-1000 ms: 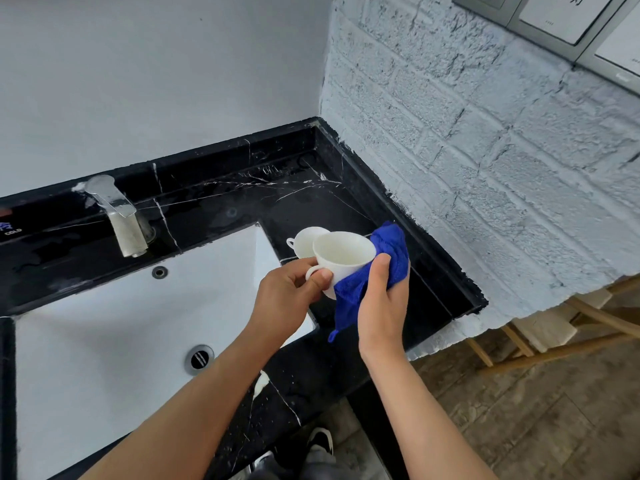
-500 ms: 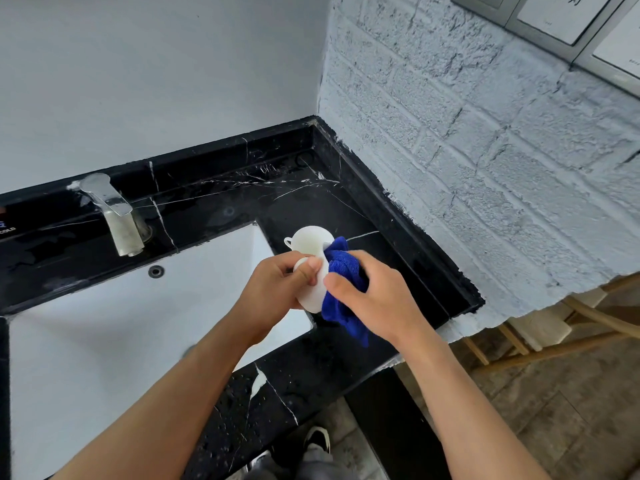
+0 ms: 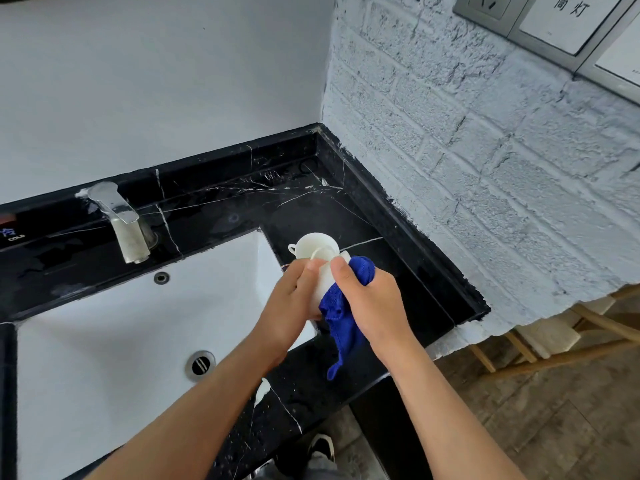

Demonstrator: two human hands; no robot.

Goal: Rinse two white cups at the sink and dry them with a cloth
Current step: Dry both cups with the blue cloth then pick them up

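Gripping cup point(image 3: 323, 278) and cloth point(image 3: 341, 315); counter label point(image 3: 15, 238) reads "COLD".

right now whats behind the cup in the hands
A second white cup sits on the black counter behind the held cup. Its lower part and base are covered by the hands and blue cloth.

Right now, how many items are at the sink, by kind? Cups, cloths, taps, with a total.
White ceramic cups: 2, one held in the left hand, one standing on the black marble counter
Blue cloths: 1, in the right hand
Metal taps: 1
Total: 4
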